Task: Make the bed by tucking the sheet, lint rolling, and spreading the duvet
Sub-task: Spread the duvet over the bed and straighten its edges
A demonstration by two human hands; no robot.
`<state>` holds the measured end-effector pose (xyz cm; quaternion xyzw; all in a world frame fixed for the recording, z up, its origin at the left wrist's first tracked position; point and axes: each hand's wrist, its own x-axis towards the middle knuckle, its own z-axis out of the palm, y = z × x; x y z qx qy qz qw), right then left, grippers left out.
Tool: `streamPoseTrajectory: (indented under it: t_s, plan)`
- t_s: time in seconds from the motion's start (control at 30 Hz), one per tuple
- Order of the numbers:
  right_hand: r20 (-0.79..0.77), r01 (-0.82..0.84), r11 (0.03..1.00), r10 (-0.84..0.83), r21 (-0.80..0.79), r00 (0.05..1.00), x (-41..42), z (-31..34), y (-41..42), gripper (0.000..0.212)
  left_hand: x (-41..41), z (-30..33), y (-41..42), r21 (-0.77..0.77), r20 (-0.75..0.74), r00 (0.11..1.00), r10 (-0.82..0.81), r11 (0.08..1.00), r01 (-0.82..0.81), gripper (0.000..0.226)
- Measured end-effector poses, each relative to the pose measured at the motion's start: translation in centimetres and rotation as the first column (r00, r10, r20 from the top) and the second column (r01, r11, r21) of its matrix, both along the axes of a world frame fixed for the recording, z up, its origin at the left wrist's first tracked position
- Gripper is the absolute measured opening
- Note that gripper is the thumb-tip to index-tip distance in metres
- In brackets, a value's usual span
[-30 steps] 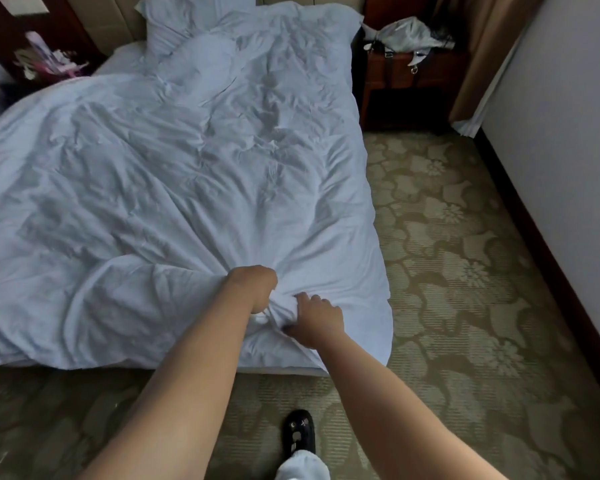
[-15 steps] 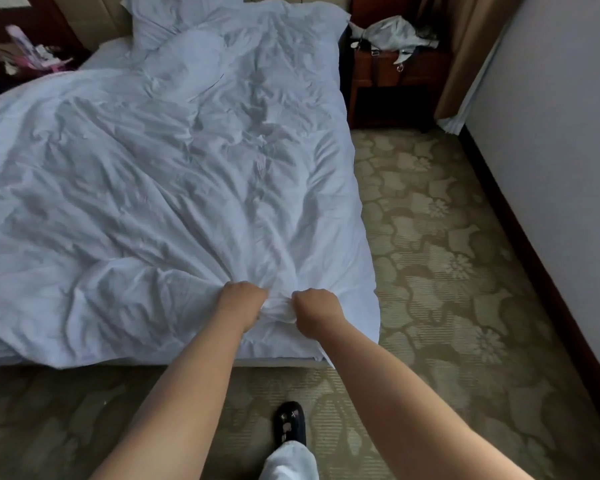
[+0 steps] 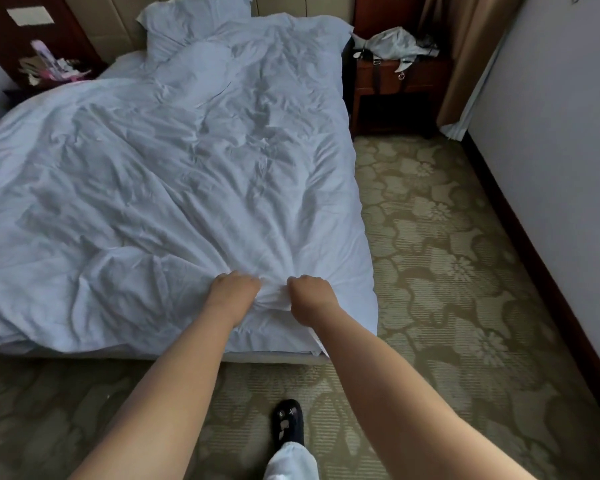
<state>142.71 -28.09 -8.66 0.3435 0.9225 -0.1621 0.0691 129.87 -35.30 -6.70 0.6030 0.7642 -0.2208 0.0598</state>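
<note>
A crumpled white duvet (image 3: 174, 174) covers the whole bed and hangs over its foot edge. My left hand (image 3: 234, 289) and my right hand (image 3: 310, 296) are fists side by side near the foot of the bed. Each is closed on a bunch of duvet fabric, and a small gathered fold sits between them. Creases fan out from the two grips across the cover. A white pillow (image 3: 191, 24) lies at the head end, partly under the duvet.
A dark wooden nightstand (image 3: 395, 84) with a grey bag on it stands right of the bed head. A brown curtain (image 3: 465, 46) hangs beside the white wall (image 3: 568, 133). Patterned carpet (image 3: 447, 254) runs along the right. My black shoe (image 3: 289, 422) stands at the bed's foot. Clutter sits at far left (image 3: 49, 64).
Both fists have drawn closer together on the duvet and shifted slightly toward the foot edge, bunching the fabric between them. My view has moved a little to the right.
</note>
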Motion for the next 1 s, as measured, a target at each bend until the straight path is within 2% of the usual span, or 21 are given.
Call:
streamPoseTrajectory:
  t_s: [0.23,0.37,0.43,0.53,0.6,0.77,0.87,0.9,0.93,1.0]
  plan:
    - [0.000,-0.006,0.999,0.006,-0.040,1.000,0.4,0.4,0.4,0.028,0.3,-2.0,-0.5,0.059,0.069,0.996,0.052,0.997,-0.056,0.078]
    - [-0.001,0.011,0.996,-0.011,-0.085,1.000,0.7,0.9,0.7,0.028,0.4,-2.4,0.1,0.016,0.055,0.996,0.072,0.997,-0.073,0.087]
    - [0.005,0.006,0.996,-0.006,-0.092,1.000,0.7,0.9,0.8,0.028,0.4,-2.4,0.8,0.019,0.036,0.995,0.088,0.996,-0.089,0.073]
    - [0.016,-0.009,0.997,0.011,-0.080,1.000,0.5,0.5,0.9,0.027,0.2,-1.4,1.8,0.008,-0.051,0.998,0.033,0.999,-0.033,0.044]
    - [0.020,-0.017,0.998,0.018,-0.065,1.000,0.4,0.1,0.8,0.028,0.0,-0.5,2.2,-0.005,-0.101,0.995,0.012,1.000,-0.013,0.034]
    - [0.002,0.006,0.995,-0.006,-0.098,1.000,-0.2,-1.3,-0.3,0.034,-0.8,1.0,2.2,0.017,-0.141,0.988,0.064,0.998,-0.062,0.030]
    - [0.009,0.077,0.984,-0.076,-0.158,0.997,-0.6,-3.3,-1.9,0.076,-1.0,1.8,2.1,0.042,-0.161,0.985,0.067,0.997,-0.061,0.030]
    - [0.004,0.124,0.979,-0.125,-0.160,0.992,-0.7,-3.9,-2.3,0.084,-1.0,2.1,2.0,0.050,-0.162,0.985,0.060,0.997,-0.053,0.030]
    - [-0.006,0.176,0.972,-0.179,-0.154,0.984,-0.9,-4.5,-2.5,0.084,-0.9,2.3,1.9,0.054,-0.160,0.986,0.052,0.998,-0.044,0.029]
    - [-0.037,0.255,0.961,-0.260,-0.109,0.965,-1.1,-5.3,-2.3,0.061,-0.8,2.5,1.6,0.053,-0.138,0.990,0.041,0.998,-0.034,0.027]
